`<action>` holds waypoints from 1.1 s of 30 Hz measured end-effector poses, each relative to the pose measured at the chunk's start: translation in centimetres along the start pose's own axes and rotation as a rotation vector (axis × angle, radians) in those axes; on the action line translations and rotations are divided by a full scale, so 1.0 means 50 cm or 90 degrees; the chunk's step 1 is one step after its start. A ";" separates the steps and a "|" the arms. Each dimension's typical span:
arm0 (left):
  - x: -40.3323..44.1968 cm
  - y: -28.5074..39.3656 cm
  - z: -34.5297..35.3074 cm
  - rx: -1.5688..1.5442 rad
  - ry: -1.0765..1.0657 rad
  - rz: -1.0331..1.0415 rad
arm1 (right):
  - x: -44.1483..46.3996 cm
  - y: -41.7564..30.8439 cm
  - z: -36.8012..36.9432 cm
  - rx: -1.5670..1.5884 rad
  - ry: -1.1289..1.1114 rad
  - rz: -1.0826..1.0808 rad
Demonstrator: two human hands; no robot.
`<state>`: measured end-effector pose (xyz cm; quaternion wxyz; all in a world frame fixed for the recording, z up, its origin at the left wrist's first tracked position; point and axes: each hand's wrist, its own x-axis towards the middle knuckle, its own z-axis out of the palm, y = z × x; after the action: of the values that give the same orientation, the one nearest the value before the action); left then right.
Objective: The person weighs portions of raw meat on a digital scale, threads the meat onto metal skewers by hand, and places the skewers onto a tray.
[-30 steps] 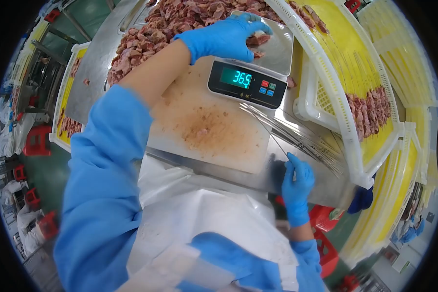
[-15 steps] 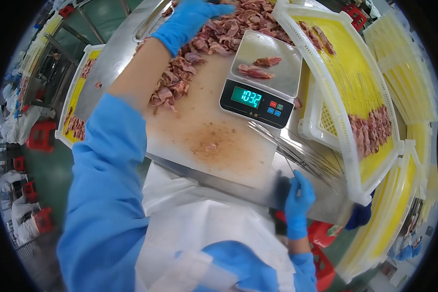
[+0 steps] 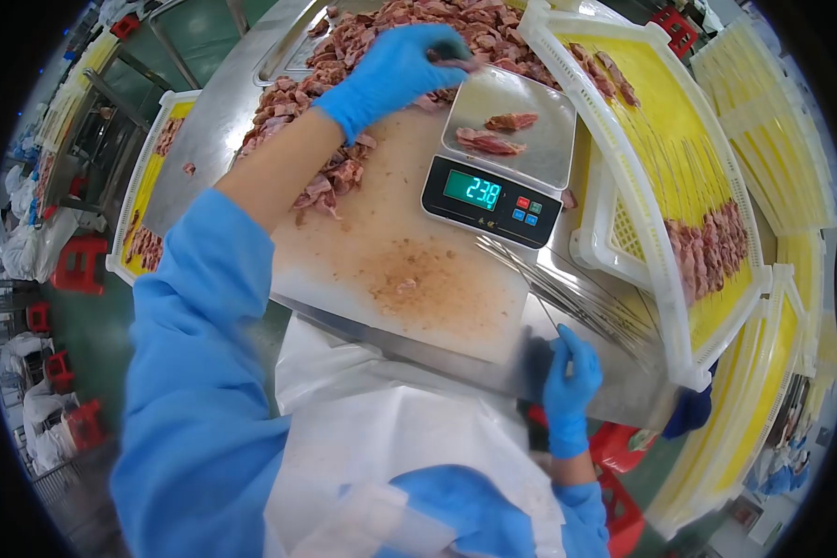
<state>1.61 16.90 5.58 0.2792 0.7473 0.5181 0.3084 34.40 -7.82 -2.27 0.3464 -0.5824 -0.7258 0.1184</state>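
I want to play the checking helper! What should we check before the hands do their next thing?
1. Left hand has a meat piece in its fingers: ok.
2. That piece is clear of the scale: cannot tell; it is by the pan's far corner, and any touch is hard to see.
3. Right hand has a skewer: ok, pinched near one end.
4. Scale's number is lit up: ok, though whether it has settled: cannot tell.
5. Scale's pan is bare: not ok, two meat pieces lie on it.
6. Cutting board is wiped clean: not ok, brown smears show.
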 end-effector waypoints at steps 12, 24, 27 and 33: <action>0.002 -0.002 0.001 0.111 -0.051 0.125 | -0.006 0.016 0.007 -0.007 0.018 0.017; 0.029 0.047 0.116 0.265 -0.098 0.233 | -0.011 0.008 -0.006 -0.011 0.021 0.032; 0.037 0.032 0.111 0.241 -0.108 0.189 | -0.012 0.007 -0.006 -0.014 0.022 0.038; 0.039 0.016 -0.011 -0.009 -0.152 -0.066 | -0.009 0.008 -0.007 -0.014 0.025 0.042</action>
<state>2.23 18.57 6.86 0.3599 0.7492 0.5165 0.2060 34.96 -8.22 -2.40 0.3498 -0.6119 -0.7008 0.1100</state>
